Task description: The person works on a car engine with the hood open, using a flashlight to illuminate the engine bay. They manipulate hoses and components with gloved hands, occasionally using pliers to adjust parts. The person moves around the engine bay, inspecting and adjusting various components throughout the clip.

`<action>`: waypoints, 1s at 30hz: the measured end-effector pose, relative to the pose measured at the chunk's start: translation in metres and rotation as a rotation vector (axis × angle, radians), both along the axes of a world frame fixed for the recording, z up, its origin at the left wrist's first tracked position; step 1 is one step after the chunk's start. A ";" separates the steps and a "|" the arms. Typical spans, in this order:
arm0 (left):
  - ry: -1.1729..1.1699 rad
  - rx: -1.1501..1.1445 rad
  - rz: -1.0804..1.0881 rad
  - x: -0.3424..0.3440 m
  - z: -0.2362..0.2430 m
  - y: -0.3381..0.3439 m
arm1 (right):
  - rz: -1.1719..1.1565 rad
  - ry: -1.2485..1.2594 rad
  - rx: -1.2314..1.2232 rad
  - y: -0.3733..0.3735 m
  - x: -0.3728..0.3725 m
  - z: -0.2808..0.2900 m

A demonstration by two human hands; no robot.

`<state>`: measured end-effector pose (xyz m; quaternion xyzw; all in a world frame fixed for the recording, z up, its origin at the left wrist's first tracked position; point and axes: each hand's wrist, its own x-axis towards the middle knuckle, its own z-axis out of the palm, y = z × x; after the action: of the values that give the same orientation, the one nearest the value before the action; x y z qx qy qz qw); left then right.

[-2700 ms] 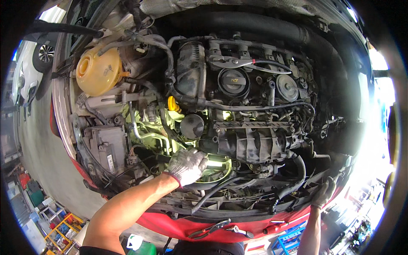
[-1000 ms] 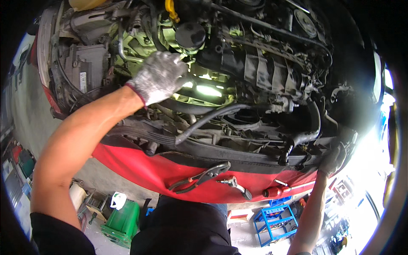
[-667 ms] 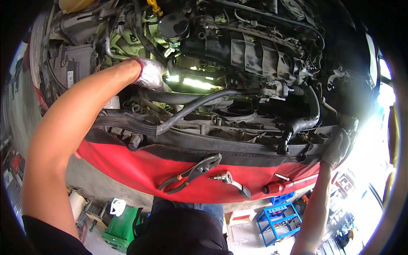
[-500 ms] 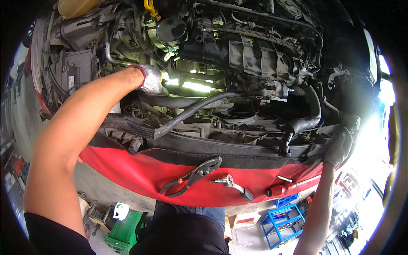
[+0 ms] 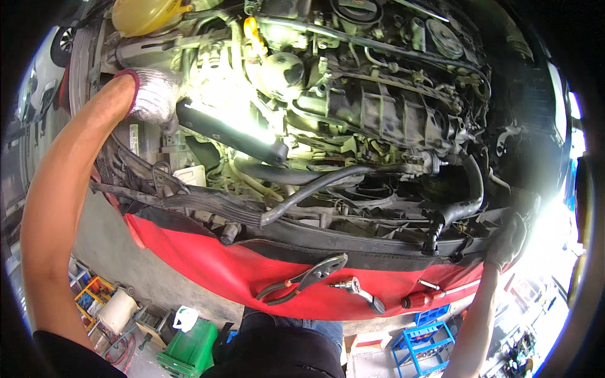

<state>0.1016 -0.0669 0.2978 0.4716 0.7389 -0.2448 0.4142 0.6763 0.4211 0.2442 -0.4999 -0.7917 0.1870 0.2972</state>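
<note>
My left hand, in a pale knit glove with a dark red cuff, is closed round one end of a bar-shaped work light. The glove hides the fingers in part. The lamp's black back faces me, and its glare washes out nearby engine parts. It lies slanted above the left side of the open engine bay, close to a black hose. Far to the right, my gloved right hand lies on the car's front edge, fingers stretched forward and partly blurred by bright light. No tool shows in it.
A red cover drapes the car's front edge. On it lie pliers, a ratchet and a red-handled screwdriver. Below stand a green container and a blue rack. A yellow reservoir sits at far left.
My left hand has come up and left out of the engine bay with the work light, whose black body now shows. The view has shifted slightly. My right hand stays on the car's edge.
</note>
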 end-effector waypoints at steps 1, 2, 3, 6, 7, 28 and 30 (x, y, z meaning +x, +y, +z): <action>0.026 -0.012 0.052 0.002 0.004 -0.002 | -0.015 -0.044 0.022 0.001 0.006 0.000; 0.054 -0.025 0.108 0.006 0.007 -0.002 | -0.027 -0.086 0.043 0.000 0.005 0.002; 0.081 -0.039 0.162 0.008 0.007 -0.003 | -0.040 -0.128 0.065 0.000 0.004 0.003; 0.122 0.330 0.427 0.007 0.007 -0.019 | -0.020 -0.070 0.036 0.002 0.002 0.004; 0.209 0.247 0.535 0.004 0.013 -0.016 | -0.017 -0.045 0.018 0.001 0.003 0.001; -0.115 0.610 0.582 0.042 0.060 0.060 | -0.018 -0.050 -0.021 0.005 0.009 0.003; -0.197 0.727 0.595 0.038 0.057 0.051 | 0.015 -0.044 -0.021 -0.003 0.002 0.003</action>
<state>0.1400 -0.0155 0.3545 0.3750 0.8367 0.2045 0.3428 0.6778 0.4183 0.2477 -0.5012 -0.7997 0.1865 0.2729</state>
